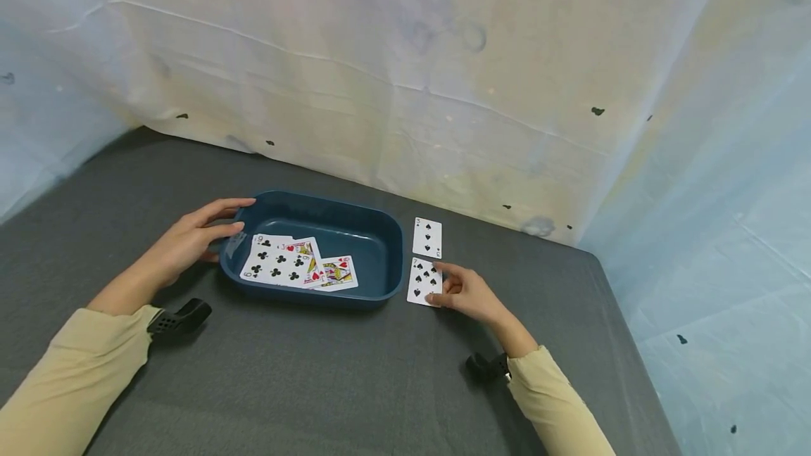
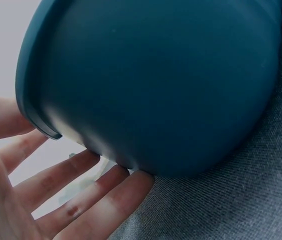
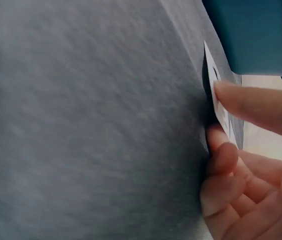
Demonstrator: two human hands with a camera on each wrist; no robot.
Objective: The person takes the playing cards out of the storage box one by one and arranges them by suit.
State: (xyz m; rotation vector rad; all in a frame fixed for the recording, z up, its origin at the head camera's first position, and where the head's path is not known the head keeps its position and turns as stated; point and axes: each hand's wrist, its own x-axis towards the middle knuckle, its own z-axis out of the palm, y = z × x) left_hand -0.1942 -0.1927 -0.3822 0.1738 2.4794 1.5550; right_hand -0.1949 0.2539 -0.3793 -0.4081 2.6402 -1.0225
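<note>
Left hand [image 1: 196,231]: the left end of a dark blue, round-cornered tray [image 1: 361,245] is gripped at its rim, with fingers spread against the outside wall.
Right hand [image 1: 467,292]: a white paper spade card [image 1: 421,279] is pinched by its right edge between thumb and fingers.
Spade card's place: it is held tilted, just right of the tray, over grey cloth [image 1: 317,371].
Far card: a white three-spade card [image 1: 427,238] is seen just beyond.
Tray pile: overlapping white cards [image 1: 279,259] are heaped face up.
</note>
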